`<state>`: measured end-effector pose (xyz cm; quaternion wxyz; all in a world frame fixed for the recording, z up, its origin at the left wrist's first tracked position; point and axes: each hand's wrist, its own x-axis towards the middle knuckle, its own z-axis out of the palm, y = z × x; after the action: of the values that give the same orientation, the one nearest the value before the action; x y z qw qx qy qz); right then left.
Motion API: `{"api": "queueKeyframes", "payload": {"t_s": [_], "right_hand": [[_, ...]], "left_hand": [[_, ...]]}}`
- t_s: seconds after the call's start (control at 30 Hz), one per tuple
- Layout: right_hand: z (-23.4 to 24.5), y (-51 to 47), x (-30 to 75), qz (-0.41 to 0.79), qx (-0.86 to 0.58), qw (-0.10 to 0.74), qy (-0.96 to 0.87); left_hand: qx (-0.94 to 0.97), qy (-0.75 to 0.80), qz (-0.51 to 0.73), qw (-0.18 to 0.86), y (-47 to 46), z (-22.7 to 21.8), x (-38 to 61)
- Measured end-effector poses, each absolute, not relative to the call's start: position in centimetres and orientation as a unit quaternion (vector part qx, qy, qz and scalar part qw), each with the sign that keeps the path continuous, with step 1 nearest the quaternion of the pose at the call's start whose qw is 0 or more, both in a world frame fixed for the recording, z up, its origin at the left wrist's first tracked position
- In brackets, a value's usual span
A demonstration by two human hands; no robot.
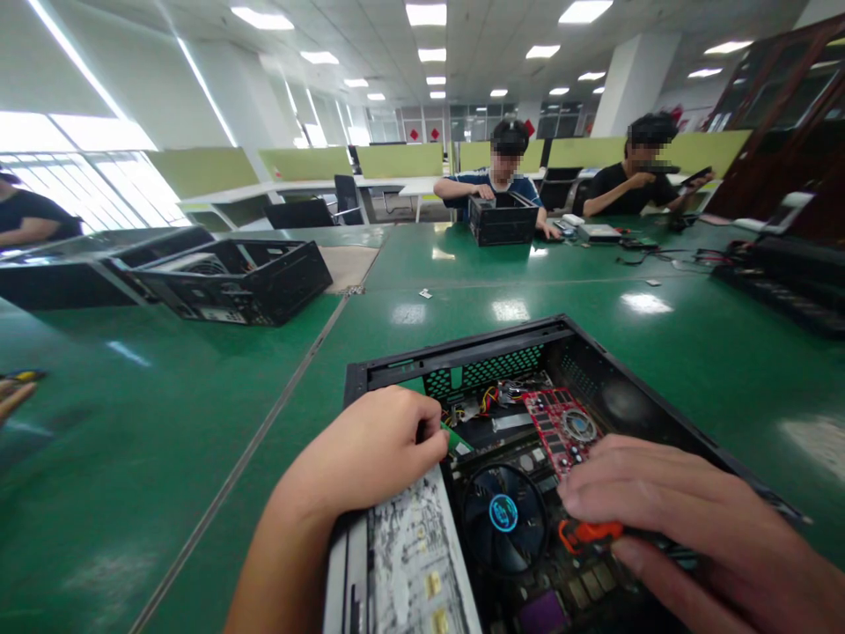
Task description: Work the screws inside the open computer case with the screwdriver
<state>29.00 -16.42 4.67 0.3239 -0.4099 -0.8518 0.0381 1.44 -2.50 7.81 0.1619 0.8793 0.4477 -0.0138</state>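
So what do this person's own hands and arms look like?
The bare, ungloved left hand joins a bare left forearm; no sleeve or watch shows there. The ungloved right hand shows no ring; the picture's edge cuts off most of that arm, so any sleeve can't be seen.

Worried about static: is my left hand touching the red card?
Apart: the head view shows a clear gap between your left hand and red card.

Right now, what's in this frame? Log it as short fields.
Left hand: curled beside a green board, above a metal panel
Right hand: over the red card, an orange piece showing between thumb and fingers; grip unclear
Computer case: open, on a green table
Fan: blue-centred, inside the case
Across the table: a person with a hand on another case
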Motion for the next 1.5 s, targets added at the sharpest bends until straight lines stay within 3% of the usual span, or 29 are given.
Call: {"api": "queueKeyframes", "payload": {"t_s": [0.1, 0.3, 1.3, 1.5], "right_hand": [[4.1, -16.7, 29.6, 0.039, -0.418, 0.308, -0.854], [5.0, -16.5, 27.0, 0.02, -0.402, 0.382, -0.832], [6.2, -15.0, 24.4, 0.085, -0.338, 0.353, -0.868], [6.2, -15.7, 24.1, 0.088, -0.38, 0.351, -0.851]], "left_hand": [[0.881, 0.444, -0.013, 0.162, -2.5, 7.9, 1.4], [0.884, 0.438, 0.001, 0.165, -2.6, 7.9, 1.5], [0.887, 0.434, 0.001, 0.158, -2.6, 8.0, 1.6], [0.888, 0.431, 0.008, 0.162, -2.7, 8.1, 1.6]]}}
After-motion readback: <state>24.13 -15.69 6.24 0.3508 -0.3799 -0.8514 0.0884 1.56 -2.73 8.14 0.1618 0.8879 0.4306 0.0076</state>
